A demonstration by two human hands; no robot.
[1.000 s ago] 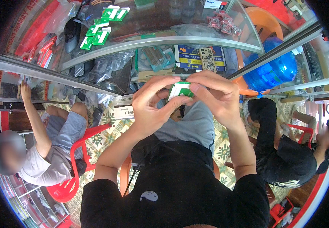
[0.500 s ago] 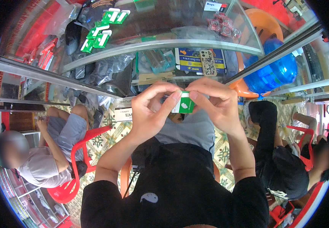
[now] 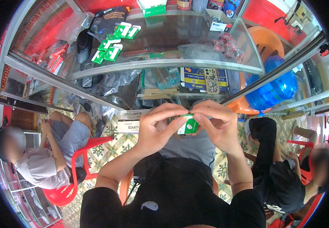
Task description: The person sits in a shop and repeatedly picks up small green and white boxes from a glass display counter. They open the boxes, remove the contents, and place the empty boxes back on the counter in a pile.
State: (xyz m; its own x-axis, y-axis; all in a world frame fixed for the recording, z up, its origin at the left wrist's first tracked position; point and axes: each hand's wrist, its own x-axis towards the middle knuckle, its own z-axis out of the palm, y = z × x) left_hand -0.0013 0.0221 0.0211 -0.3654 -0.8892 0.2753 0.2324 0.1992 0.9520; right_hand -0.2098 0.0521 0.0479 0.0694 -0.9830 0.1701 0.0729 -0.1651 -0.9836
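Note:
Between my two hands, over my lap, is a small green and white cardboard box [image 3: 189, 125]. My left hand [image 3: 160, 127] pinches its left side, thumb on the near face and fingers curled behind the top. On the other side, my right hand [image 3: 218, 126] grips its upper right edge with thumb and fingers. The box's far side is hidden by my fingers, and whether its flap is folded in I cannot make out. Several similar green and white boxes [image 3: 113, 52] lie in a group on the glass counter [image 3: 164, 36], ahead and to the left.
Small red packets [image 3: 229, 46] are heaped at the counter's right, near an open white box [image 3: 215, 22]. Below the glass, a patterned phone case [image 3: 211, 81] lies on a shelf. A blue water jug [image 3: 272, 89] rests on an orange chair [image 3: 264, 41]. Seated people flank me.
The whole view has shifted, so the counter and my hands appear lower. Both hands still hold the small box, which has tilted slightly between my fingers.

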